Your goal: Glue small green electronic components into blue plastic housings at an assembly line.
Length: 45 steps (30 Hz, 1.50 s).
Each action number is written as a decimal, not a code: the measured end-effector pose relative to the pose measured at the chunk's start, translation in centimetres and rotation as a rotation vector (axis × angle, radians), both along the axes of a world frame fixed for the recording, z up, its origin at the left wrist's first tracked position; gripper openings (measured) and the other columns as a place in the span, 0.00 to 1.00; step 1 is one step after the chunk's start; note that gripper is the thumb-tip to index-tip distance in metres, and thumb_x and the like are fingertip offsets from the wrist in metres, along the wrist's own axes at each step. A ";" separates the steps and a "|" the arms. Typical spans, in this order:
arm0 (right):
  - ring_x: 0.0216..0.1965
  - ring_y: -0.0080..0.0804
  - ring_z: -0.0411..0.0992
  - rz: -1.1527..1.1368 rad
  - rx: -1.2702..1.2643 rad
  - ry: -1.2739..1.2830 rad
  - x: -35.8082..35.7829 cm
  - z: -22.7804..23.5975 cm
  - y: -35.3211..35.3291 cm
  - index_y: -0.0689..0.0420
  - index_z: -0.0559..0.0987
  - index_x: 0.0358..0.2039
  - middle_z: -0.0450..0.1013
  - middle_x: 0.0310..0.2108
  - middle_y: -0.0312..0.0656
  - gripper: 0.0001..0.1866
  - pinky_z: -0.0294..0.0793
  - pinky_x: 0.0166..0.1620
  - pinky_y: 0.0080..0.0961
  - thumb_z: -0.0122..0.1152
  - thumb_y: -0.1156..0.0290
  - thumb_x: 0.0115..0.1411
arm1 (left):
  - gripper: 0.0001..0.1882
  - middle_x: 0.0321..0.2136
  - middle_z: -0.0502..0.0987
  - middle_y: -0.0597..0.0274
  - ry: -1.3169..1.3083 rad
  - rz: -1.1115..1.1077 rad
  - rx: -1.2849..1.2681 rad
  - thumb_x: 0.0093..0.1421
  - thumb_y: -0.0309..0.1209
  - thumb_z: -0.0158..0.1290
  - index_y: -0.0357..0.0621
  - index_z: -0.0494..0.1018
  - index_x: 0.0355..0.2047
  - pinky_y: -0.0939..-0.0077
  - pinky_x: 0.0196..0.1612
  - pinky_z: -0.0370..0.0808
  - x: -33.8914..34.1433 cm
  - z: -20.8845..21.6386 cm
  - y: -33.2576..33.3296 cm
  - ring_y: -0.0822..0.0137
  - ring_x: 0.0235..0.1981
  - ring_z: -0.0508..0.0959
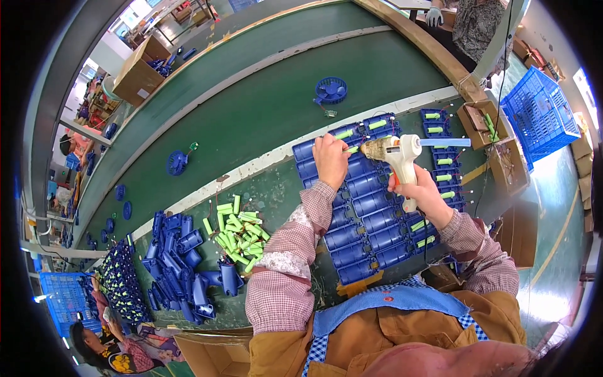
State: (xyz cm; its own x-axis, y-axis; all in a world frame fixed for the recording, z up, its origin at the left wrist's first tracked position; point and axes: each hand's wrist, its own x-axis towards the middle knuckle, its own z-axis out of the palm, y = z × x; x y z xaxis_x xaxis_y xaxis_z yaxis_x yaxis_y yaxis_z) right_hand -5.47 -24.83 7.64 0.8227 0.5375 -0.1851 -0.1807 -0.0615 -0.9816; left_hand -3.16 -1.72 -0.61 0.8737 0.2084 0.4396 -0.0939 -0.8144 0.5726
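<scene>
My right hand is wrapped round the handle of a white hot glue gun. A translucent blue glue stick juts from its back, and its stained nozzle points left. Close by the nozzle tip, the bent fingers of my left hand grip a light green battery cell. Under both hands lie rows of dark blue plastic shells, set close together. Some shells in the far row and along the right have green cells in them; many in the middle have none.
Left of my arm lie a pile of loose green cells and a heap of blue shells. Blue fan parts sit on the green conveyor belt beyond. Cardboard boxes and a blue crate stand at right. Other people sit nearby.
</scene>
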 end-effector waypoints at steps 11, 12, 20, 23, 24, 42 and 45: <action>0.32 0.24 0.70 -0.012 -0.093 0.003 0.0 0.2 0.4 0.63 0.70 0.43 0.71 0.30 0.36 0.19 0.69 0.38 0.21 0.56 0.75 0.48 | 0.08 0.30 0.69 0.61 0.034 -0.002 -0.012 0.39 0.26 0.64 0.45 0.76 0.21 0.63 0.40 0.63 0.2 0.3 0.0 0.57 0.38 0.67; 0.32 0.23 0.70 -0.016 -0.085 0.010 -0.2 0.2 0.3 0.63 0.70 0.42 0.71 0.29 0.36 0.19 0.69 0.38 0.21 0.56 0.75 0.48 | 0.08 0.30 0.69 0.61 0.040 -0.006 -0.018 0.40 0.26 0.64 0.45 0.76 0.22 0.62 0.40 0.63 0.1 0.4 0.1 0.57 0.38 0.67; 0.38 0.24 0.73 0.008 0.096 0.006 -0.4 0.0 0.5 0.62 0.71 0.43 0.75 0.35 0.39 0.18 0.70 0.39 0.19 0.57 0.77 0.48 | 0.11 0.27 0.70 0.60 -0.136 0.050 -0.145 0.42 0.29 0.62 0.46 0.73 0.27 0.61 0.38 0.64 -3.0 4.1 1.5 0.56 0.34 0.69; 0.42 0.30 0.73 -0.025 0.092 0.004 -1.0 1.3 0.0 0.65 0.70 0.45 0.75 0.40 0.45 0.22 0.70 0.47 0.24 0.54 0.76 0.47 | 0.09 0.26 0.70 0.61 -0.097 0.013 -0.207 0.44 0.27 0.60 0.46 0.74 0.28 0.63 0.37 0.64 -5.7 5.9 1.3 0.57 0.34 0.69; 0.43 0.31 0.73 -0.030 0.102 0.018 -1.0 1.2 -0.4 0.66 0.69 0.47 0.74 0.40 0.46 0.24 0.70 0.48 0.25 0.52 0.76 0.46 | 0.10 0.25 0.70 0.63 -0.056 -0.006 -0.219 0.44 0.27 0.60 0.46 0.74 0.29 0.64 0.38 0.63 -6.8 6.5 1.2 0.58 0.34 0.69; 0.45 0.34 0.72 -0.007 0.060 0.017 -3.1 3.4 -1.2 0.66 0.68 0.51 0.73 0.42 0.46 0.27 0.70 0.49 0.27 0.50 0.75 0.47 | 0.09 0.29 0.76 0.49 0.031 0.760 0.175 0.48 0.21 0.51 0.39 0.75 0.32 0.58 0.41 0.72 -22.8 3.3 22.4 0.48 0.35 0.75; 0.45 0.32 0.73 -0.053 0.113 0.079 -3.3 3.0 -1.6 0.65 0.71 0.46 0.75 0.41 0.45 0.22 0.71 0.50 0.29 0.56 0.74 0.48 | 0.17 0.40 0.77 0.44 0.162 0.735 0.171 0.48 0.21 0.48 0.39 0.76 0.40 0.59 0.48 0.71 -23.9 0.7 24.9 0.45 0.43 0.76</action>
